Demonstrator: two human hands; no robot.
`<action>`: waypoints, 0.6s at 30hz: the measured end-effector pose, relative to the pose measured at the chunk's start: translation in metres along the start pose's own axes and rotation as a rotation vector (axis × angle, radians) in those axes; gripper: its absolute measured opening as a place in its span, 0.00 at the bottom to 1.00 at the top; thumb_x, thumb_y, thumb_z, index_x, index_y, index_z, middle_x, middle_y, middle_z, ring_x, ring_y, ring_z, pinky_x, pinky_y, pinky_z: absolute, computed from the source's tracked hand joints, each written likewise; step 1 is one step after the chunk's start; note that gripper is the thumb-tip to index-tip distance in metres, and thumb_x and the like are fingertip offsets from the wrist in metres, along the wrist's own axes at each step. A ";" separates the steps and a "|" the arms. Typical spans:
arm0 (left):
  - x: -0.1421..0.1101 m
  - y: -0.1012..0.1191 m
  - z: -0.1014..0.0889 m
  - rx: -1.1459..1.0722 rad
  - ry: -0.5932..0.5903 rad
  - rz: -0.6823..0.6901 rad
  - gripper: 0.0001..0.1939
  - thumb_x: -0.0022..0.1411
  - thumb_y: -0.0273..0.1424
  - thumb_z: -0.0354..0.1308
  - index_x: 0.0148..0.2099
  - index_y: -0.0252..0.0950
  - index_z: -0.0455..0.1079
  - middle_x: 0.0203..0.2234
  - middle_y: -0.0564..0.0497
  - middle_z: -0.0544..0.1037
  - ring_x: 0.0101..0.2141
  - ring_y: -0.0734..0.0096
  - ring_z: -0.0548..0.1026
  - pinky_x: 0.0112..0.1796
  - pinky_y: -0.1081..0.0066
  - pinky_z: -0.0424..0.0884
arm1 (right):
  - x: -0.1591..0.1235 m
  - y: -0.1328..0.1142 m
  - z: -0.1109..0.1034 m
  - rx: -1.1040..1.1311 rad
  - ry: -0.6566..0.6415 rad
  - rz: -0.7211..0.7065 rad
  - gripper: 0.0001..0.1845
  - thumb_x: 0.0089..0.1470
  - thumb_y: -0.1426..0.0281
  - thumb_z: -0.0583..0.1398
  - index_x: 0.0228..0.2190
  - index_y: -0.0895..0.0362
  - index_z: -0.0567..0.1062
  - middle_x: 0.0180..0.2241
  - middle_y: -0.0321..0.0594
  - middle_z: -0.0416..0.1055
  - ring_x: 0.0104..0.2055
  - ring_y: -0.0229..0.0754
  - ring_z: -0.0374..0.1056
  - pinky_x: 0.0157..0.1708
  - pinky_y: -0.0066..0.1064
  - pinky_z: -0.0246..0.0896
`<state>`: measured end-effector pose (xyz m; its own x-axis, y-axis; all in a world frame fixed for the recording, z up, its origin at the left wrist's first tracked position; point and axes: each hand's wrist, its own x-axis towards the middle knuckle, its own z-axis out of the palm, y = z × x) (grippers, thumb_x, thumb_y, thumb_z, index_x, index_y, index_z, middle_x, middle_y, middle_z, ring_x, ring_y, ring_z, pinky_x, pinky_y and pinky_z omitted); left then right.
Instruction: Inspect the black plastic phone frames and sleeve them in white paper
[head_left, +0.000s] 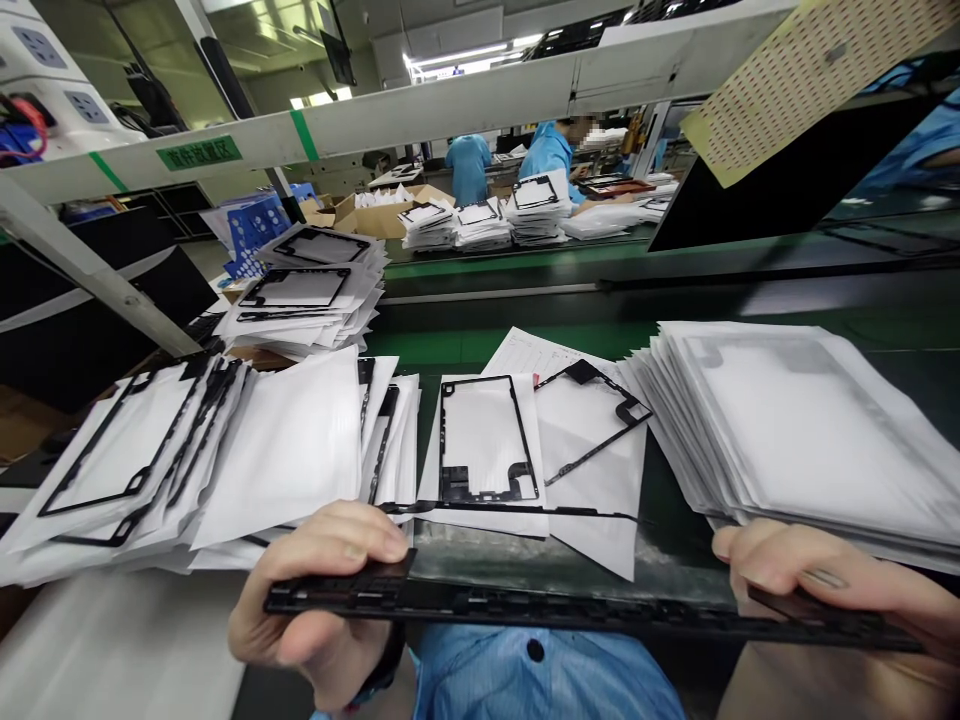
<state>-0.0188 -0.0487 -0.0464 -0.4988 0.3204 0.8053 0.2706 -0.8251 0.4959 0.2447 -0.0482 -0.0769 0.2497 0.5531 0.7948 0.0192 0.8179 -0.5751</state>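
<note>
A thin black rectangular frame is held level in front of my blue work coat, seen almost edge-on. My left hand pinches its left end, thumb below and fingers on top. At the other end my right hand grips it, its fingers over the upper side; the right thumb is hidden. Beyond it, a similar black frame lies on a white sheet. To its right another black frame lies turned at an angle on white paper.
A stack of white sleeves stands on the right. Sleeves with black frames pile up on the left, with another pile behind. A white rail crosses above the green bench. Co-workers in blue sit farther back.
</note>
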 end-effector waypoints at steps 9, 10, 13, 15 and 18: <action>0.003 0.002 0.002 -0.013 0.054 -0.010 0.26 0.63 0.50 0.61 0.23 0.36 0.66 0.11 0.57 0.71 0.12 0.73 0.67 0.14 0.72 0.64 | 0.016 -0.013 0.019 0.078 0.021 0.004 0.05 0.56 0.65 0.69 0.29 0.52 0.84 0.18 0.36 0.77 0.13 0.40 0.67 0.11 0.31 0.69; 0.002 0.001 0.001 -0.011 0.057 0.001 0.26 0.63 0.50 0.61 0.23 0.36 0.66 0.12 0.57 0.71 0.12 0.73 0.67 0.14 0.72 0.65 | 0.017 -0.014 0.021 0.085 0.022 0.008 0.06 0.56 0.65 0.69 0.29 0.53 0.84 0.18 0.36 0.77 0.13 0.39 0.67 0.12 0.31 0.70; 0.001 -0.005 0.001 0.014 0.071 0.039 0.26 0.64 0.50 0.59 0.24 0.36 0.66 0.12 0.56 0.71 0.13 0.72 0.67 0.15 0.71 0.65 | 0.012 -0.010 0.020 0.092 -0.002 -0.004 0.06 0.59 0.68 0.67 0.30 0.55 0.84 0.22 0.37 0.79 0.17 0.37 0.70 0.19 0.29 0.75; 0.000 -0.012 0.002 0.122 0.151 0.091 0.23 0.65 0.48 0.59 0.27 0.34 0.70 0.15 0.56 0.72 0.16 0.70 0.71 0.18 0.69 0.68 | 0.005 -0.006 0.018 0.084 -0.029 -0.044 0.04 0.60 0.72 0.66 0.35 0.56 0.83 0.25 0.38 0.79 0.22 0.38 0.73 0.21 0.28 0.76; -0.002 -0.021 0.006 0.349 0.187 0.268 0.14 0.64 0.36 0.64 0.46 0.31 0.77 0.34 0.47 0.80 0.36 0.60 0.82 0.35 0.63 0.76 | -0.002 -0.003 0.019 -0.058 -0.001 -0.075 0.08 0.62 0.75 0.63 0.41 0.56 0.81 0.30 0.39 0.79 0.28 0.39 0.75 0.21 0.26 0.73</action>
<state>-0.0187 -0.0294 -0.0562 -0.5045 0.0016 0.8634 0.6548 -0.6511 0.3839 0.2262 -0.0490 -0.0730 0.2441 0.4911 0.8362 0.0933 0.8464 -0.5243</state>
